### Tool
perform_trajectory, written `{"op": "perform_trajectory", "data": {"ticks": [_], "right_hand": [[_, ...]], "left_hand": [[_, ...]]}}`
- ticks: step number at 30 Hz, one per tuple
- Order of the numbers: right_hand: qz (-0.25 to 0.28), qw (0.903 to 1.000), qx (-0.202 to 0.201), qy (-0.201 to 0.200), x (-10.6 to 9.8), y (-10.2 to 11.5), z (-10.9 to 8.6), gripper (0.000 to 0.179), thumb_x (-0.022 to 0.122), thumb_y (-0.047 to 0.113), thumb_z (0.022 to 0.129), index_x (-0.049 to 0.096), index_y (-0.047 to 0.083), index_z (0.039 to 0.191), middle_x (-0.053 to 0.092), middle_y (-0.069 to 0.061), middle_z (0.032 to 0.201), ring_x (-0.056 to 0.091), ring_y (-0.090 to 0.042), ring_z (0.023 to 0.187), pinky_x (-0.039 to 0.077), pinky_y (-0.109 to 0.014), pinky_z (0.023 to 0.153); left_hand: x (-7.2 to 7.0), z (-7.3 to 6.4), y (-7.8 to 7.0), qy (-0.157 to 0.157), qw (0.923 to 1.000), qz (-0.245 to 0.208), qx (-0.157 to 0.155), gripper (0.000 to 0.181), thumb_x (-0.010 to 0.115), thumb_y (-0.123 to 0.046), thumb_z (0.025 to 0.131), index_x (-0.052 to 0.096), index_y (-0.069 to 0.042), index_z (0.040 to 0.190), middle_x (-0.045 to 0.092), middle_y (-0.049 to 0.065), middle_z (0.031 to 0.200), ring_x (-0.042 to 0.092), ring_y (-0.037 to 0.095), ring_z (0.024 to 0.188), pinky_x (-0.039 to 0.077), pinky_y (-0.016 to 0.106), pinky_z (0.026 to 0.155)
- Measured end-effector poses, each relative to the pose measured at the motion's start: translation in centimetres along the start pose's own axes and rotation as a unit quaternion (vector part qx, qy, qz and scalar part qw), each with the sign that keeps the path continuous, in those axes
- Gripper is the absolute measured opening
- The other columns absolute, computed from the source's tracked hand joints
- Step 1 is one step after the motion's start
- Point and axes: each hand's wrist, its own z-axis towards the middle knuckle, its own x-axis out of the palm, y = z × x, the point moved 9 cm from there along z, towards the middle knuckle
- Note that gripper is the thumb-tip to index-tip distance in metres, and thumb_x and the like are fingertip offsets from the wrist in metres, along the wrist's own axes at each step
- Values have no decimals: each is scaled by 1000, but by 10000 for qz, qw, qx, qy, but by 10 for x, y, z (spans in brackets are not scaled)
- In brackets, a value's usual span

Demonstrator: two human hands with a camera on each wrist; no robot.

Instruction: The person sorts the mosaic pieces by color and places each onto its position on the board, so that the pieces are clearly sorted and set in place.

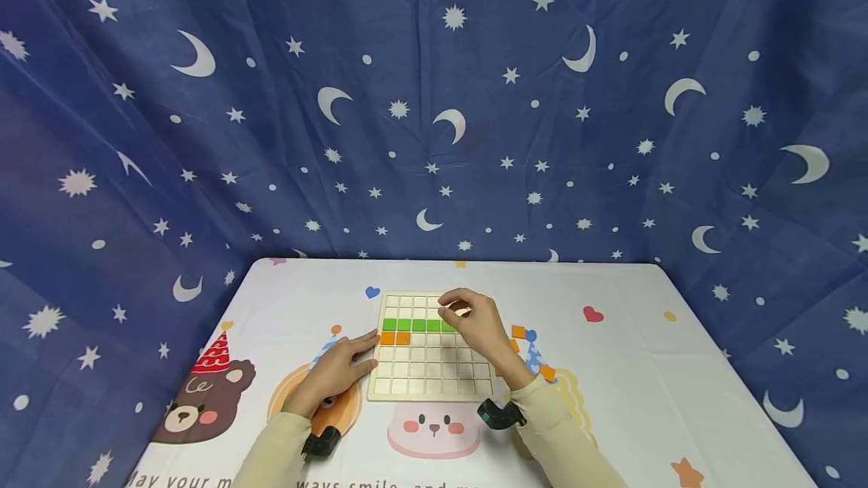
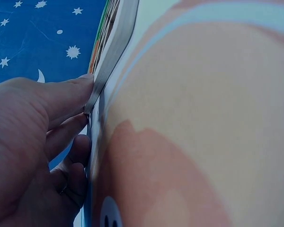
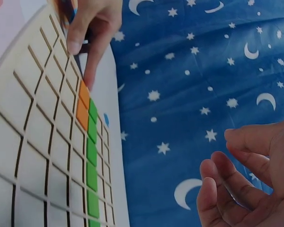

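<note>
A pale wooden grid board (image 1: 426,386) lies flat on the table. A row of green tiles (image 1: 404,324) crosses it, and two orange tiles (image 1: 395,338) fill squares at the left end of the row below. At the board's left edge, my left hand (image 1: 337,366) touches the rim with extended fingers; the left wrist view shows the fingertips against its side. Over the board's upper right part hovers my right hand (image 1: 481,328), covering some squares. Its fingers (image 3: 248,142) are loosely bent, and nothing shows between thumb and fingertips in the right wrist view.
Loose orange tiles (image 1: 518,332) lie right of the board, partly behind the right forearm. The white tablecloth (image 1: 637,382) carries printed cartoon animals and hearts. A blue curtain (image 1: 407,194) with moons and stars hangs behind the table.
</note>
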Motion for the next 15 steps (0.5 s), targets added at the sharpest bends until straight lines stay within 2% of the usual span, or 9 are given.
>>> {"op": "perform_trajectory", "data": {"ticks": [5,15], "right_hand": [[35,9998,81,-166,-14,-10,0,12,72,17,89,74,19,101,73,2,101,67,-14,91,55,-28,77],[-398,9979,397,-333,-34,-41,-4,12,73,17,89,74,16,100,73,1,98,66,-17,89,52,-30,74]], "left_hand": [[0,0,0,-12,10000,-1,-6,51,67,-26,94,54,-16,142,45,-4,154,52,30,128,42,49,106],[0,0,1,-37,10000,3,-11,51,67,-26,93,55,-17,142,45,-6,153,54,25,122,44,46,103]]}}
